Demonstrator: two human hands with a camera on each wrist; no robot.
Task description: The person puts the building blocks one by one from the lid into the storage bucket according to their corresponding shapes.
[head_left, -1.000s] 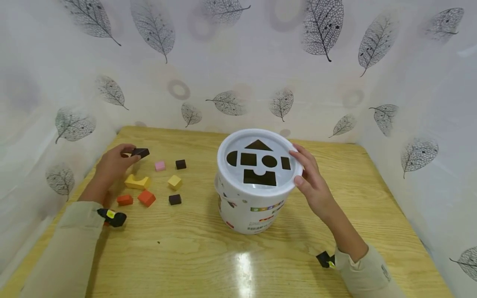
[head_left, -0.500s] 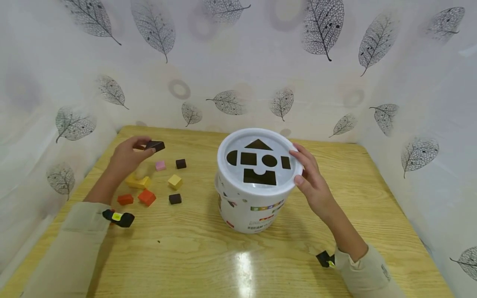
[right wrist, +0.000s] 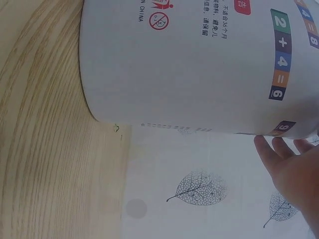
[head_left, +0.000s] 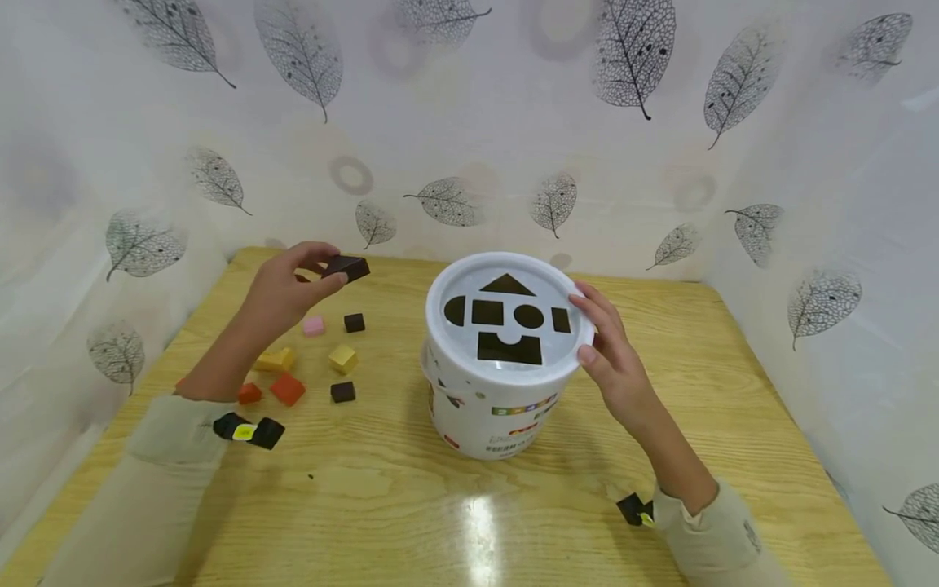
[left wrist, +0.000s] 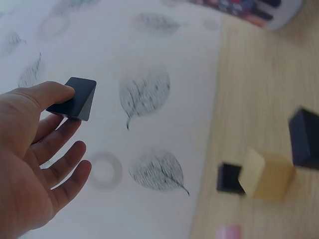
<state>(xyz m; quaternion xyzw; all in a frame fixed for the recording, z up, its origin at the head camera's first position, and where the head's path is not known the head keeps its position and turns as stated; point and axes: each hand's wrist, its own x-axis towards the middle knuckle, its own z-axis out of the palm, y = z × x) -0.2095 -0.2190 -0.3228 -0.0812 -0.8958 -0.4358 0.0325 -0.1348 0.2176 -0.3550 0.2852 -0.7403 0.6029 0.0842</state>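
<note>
In the head view, my left hand (head_left: 293, 281) is raised over the back left of the table and pinches a dark triangular block (head_left: 348, 267) between thumb and fingers. The left wrist view shows the same triangular block (left wrist: 77, 98) under the thumb, with the lower fingers loosely bent. A white bucket (head_left: 487, 420) stands upright in the middle, its lid (head_left: 511, 253) pierced by triangle, half-round, square, circle, rectangle and notched openings. My right hand (head_left: 619, 359) holds the bucket at the right of its rim; fingertips meet its side in the right wrist view.
Left of the bucket lie small dark blocks (head_left: 342, 392), a yellow block (head_left: 343, 359), a pink block (head_left: 313, 326) and an orange-red block (head_left: 288, 389). A yellow arch block (head_left: 275, 360) is partly behind the left forearm. Leaf-patterned sheeting (head_left: 455, 122) encloses the table (head_left: 381, 505).
My left hand has carried the dark triangular block up and to the right, from beside the arch block toward the bucket. The right hand and bucket have stayed put.
</note>
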